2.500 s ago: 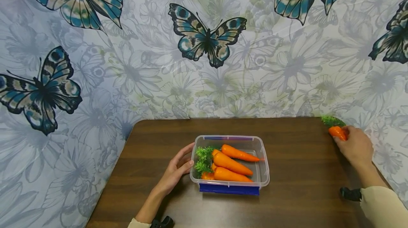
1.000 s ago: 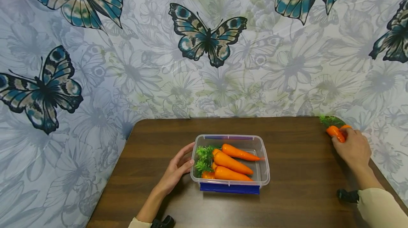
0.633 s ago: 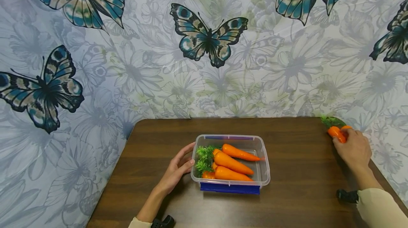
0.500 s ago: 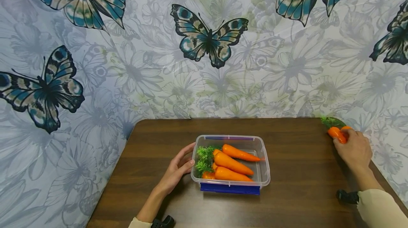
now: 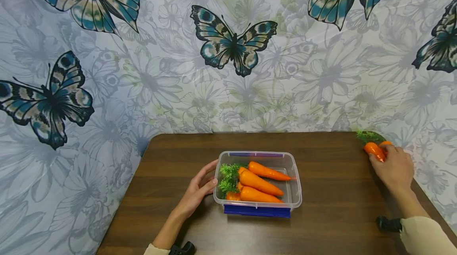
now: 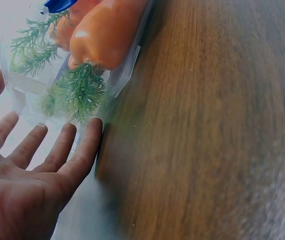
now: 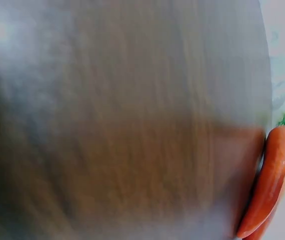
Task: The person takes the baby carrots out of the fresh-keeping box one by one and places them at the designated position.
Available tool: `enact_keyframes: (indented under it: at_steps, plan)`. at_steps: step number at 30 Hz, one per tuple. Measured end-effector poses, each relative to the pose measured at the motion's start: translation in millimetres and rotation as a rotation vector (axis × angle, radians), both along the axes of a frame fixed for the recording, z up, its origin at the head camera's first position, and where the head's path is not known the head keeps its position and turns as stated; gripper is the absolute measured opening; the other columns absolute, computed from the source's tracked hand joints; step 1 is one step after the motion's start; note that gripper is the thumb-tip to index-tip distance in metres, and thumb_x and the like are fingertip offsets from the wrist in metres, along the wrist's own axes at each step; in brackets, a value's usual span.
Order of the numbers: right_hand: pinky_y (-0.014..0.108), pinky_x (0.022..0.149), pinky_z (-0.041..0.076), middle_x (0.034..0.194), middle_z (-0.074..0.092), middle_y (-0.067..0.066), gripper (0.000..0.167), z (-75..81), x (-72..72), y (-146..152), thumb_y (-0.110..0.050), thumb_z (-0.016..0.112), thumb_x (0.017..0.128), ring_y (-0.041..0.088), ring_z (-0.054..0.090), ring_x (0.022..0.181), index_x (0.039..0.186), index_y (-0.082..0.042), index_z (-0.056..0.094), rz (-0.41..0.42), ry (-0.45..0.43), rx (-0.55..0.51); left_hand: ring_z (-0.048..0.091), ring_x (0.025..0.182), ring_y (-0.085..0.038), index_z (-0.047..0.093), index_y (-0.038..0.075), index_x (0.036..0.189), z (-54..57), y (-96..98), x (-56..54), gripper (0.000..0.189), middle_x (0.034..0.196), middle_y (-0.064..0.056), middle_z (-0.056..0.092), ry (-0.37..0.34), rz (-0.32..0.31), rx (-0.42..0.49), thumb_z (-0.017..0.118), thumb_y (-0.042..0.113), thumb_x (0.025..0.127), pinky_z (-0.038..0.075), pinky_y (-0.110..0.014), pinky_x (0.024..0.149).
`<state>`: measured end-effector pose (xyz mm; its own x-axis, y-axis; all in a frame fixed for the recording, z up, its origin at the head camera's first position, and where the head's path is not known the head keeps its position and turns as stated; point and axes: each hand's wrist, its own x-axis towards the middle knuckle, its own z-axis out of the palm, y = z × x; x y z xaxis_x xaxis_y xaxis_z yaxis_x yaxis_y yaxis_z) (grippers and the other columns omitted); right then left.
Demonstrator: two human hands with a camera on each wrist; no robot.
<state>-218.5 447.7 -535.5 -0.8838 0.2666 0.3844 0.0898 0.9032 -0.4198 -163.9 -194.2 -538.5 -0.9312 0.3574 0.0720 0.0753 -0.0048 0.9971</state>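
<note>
A clear plastic container (image 5: pixel 293 195) with blue clips stands on the table, holding several orange carrots (image 5: pixel 264 182) with green leafy tops. My left hand (image 5: pixel 194 191) rests against its left side. In the left wrist view those fingers (image 6: pixel 85 150) are fairly straight beside the container wall. At the table's far right corner, my right hand (image 5: pixel 394 167) holds a carrot (image 5: pixel 374 151) between thumb and fingers. A second carrot (image 5: pixel 386 143) shows just behind, mostly hidden by the hand. The right wrist view shows the thumb at the leafy end of the front carrot (image 7: pixel 270 185).
The brown wooden table (image 5: pixel 335 183) ends at the back against a hanging cloth (image 5: pixel 250 104) printed with butterflies and flowers. Black bands (image 5: pixel 389 224) sit on both wrists. The right-hand carrots lie close to the table's right edge.
My right hand and the carrot have shifted slightly left and toward me, and the second carrot has come into sight behind. The left hand and container have hardly moved.
</note>
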Motion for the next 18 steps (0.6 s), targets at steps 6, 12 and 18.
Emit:
enact_keyframes:
  at_steps: [6, 12, 18]
  plan:
    - [0.069, 0.087, 0.040, 0.124, 0.062, 0.040, 0.045, 8.4, 0.1, -21.0, -0.023, 0.073, 0.097, 0.059, 0.053, 0.106, 0.130, 0.006, 0.065, 0.094, 0.031, -0.037, 0.047, 0.151, -0.051, 0.037, 0.026, 0.168, -0.9, -0.3, 0.1, 0.060, 0.174, -0.012, 0.036, -0.001, 0.004, -0.004, 0.056, 0.015, 0.112, 0.062, -0.034, 0.099]
    - [0.059, 0.089, 0.042, 0.121, 0.067, 0.032, 0.044, 19.5, -1.3, -52.4, -0.021, 0.078, 0.097, 0.049, 0.059, 0.108, 0.131, 0.003, 0.067, 0.276, 0.066, -0.083, 0.048, 0.150, -0.051, 0.037, 0.024, 0.168, -0.1, -0.1, -0.6, 0.061, 0.174, -0.013, 0.035, 0.002, 0.003, -0.001, 0.057, 0.015, 0.112, 0.062, -0.034, 0.098]
    - [0.028, 0.080, 0.049, 0.121, 0.069, 0.025, 0.042, 33.8, 0.6, -86.5, -0.023, 0.081, 0.096, 0.046, 0.067, 0.102, 0.130, -0.002, 0.069, 0.385, 0.065, -0.104, 0.049, 0.150, -0.049, 0.037, 0.024, 0.168, 0.4, 0.5, -0.7, 0.061, 0.175, -0.015, 0.034, 0.002, -0.002, 0.000, 0.057, 0.014, 0.112, 0.062, -0.034, 0.098]
